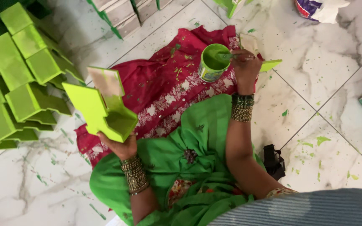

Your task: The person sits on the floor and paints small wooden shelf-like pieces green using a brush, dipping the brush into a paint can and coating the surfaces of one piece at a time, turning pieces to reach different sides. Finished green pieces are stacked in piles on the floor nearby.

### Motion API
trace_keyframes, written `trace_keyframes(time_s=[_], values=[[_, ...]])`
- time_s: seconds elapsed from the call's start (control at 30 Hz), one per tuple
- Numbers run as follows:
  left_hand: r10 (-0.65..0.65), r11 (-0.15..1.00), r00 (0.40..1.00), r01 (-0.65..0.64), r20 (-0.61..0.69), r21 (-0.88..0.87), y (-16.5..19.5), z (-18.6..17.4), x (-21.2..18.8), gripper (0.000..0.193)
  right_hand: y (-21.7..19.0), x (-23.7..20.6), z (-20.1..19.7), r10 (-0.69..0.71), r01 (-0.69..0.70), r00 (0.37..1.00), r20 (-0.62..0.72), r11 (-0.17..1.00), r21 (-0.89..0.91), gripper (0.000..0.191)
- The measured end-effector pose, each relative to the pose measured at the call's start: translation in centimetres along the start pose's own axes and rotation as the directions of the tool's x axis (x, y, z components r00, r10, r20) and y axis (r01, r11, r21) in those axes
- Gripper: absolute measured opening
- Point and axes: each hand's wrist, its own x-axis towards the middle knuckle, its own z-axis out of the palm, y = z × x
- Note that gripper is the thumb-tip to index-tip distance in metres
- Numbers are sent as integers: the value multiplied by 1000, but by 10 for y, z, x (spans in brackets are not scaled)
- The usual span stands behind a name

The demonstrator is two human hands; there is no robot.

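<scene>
My left hand [121,147] grips from below a stepped wooden piece [103,106], painted bright green except for one bare pale face on top. My right hand [245,66] holds a paintbrush [228,55] whose bristles dip into a small can of green paint [211,63]. The can stands on a red patterned cloth [160,88] spread over the floor ahead of my lap. Bangles circle both wrists.
Several green-painted stepped pieces [17,79] lie stacked at the left. Unpainted pieces [120,14] sit at the top, with a plastic bag [319,9] at the top right. A black object [273,161] lies on the paint-spattered marble floor [327,71] by my right arm.
</scene>
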Motion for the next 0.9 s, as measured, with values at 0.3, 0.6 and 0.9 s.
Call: trace_keyframes(time_s=[0.3, 0.6, 0.9], values=[[-57, 991, 985, 76, -165, 110, -21, -8, 16, 77, 31, 10, 28, -60, 70, 997, 46, 959, -274, 14], [-132, 981, 986, 144, -99, 127, -31, -10, 19, 78, 42, 9, 49, -12, 34, 998, 67, 943, -332, 15], [-86, 990, 994, 92, -62, 107, -36, -9, 22, 79, 44, 4, 29, 36, -35, 995, 91, 999, -12, 10]])
